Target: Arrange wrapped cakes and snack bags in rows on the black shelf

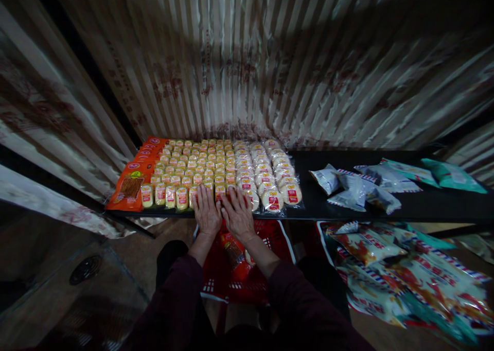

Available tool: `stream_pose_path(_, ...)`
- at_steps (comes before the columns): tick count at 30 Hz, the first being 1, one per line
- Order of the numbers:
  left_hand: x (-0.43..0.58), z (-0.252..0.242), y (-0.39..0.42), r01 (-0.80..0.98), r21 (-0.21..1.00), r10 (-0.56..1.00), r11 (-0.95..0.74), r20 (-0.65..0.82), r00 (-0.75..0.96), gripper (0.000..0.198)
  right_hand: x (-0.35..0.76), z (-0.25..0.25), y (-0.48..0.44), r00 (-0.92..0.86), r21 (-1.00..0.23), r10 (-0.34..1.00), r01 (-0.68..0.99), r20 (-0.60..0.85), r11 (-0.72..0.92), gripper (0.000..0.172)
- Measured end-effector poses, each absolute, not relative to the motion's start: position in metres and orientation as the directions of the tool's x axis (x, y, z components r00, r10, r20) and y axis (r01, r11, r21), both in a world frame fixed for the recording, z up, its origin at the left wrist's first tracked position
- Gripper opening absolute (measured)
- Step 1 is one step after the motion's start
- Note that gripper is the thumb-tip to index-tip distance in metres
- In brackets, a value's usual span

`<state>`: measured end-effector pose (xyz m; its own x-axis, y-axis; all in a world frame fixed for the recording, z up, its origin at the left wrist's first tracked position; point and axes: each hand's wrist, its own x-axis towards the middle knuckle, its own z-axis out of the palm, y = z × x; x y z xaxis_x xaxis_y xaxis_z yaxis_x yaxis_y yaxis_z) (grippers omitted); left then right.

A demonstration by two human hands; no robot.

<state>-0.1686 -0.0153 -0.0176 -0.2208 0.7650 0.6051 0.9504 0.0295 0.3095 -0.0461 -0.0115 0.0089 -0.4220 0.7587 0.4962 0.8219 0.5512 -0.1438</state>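
Note:
Rows of small yellow wrapped cakes (187,165) stand on a black shelf (301,158). To their right are rows of round pale wrapped biscuits (272,199) with red labels. My left hand (207,212) lies on the front edge of the yellow cakes, fingers stretched out and pointing away from me. Close beside it, my right hand (238,214) rests where the yellow cakes meet the round biscuits, its fingers also extended. The two thumbs nearly meet. Parts of the front packs are hidden under both hands, and neither hand grasps anything that I can see.
Orange snack bags (131,178) lie at the shelf's left end. Silver-blue packets (353,189) and teal packets (453,175) are spread on the right. Below sits a red basket (278,232) with a few packs, beside another holding large snack bags (428,268). A striped curtain (247,47) hangs behind.

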Motion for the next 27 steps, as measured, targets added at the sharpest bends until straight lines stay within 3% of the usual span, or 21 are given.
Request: stream_pose_path(27,-0.172,-0.0144,-0.0125,0.965,0.256,0.797,0.061,0.57,-0.202,0.055,-0.0513,0.007,-0.0049,-0.445,-0.171,0.751,0.795,0.488,0.582,0.046)
